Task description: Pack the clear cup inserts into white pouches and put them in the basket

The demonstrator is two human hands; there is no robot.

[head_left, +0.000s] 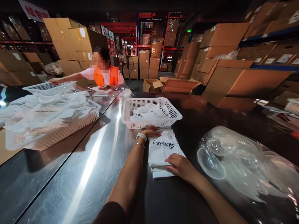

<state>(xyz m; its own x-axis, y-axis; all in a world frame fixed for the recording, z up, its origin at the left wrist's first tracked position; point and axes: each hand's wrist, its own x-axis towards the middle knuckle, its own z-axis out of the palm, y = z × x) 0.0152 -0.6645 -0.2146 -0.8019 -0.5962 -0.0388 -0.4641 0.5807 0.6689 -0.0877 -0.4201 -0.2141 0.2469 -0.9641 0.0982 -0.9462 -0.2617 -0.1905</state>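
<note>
A stack of white pouches (162, 152) lies on the dark metal table, the top one printed "Sbeauty", which appears upside down to me. My left hand (151, 132), with a white watch and a bracelet at the wrist, rests at the stack's far left corner, its fingers stretched along the edge. On the near right side, my right hand (179, 166) lies with its fingers spread over the top pouch. Just beyond the stack is a white plastic basket (151, 123) with several similar pouches inside.
At the left, a larger white basket (77, 132) is heaped with white packets. Clear plastic bags holding translucent round pieces (211, 163) lie at the right. Across the table, a person in an orange vest (105, 76) reaches to another basket (51, 87). Cardboard boxes (221, 35) and shelves stand behind.
</note>
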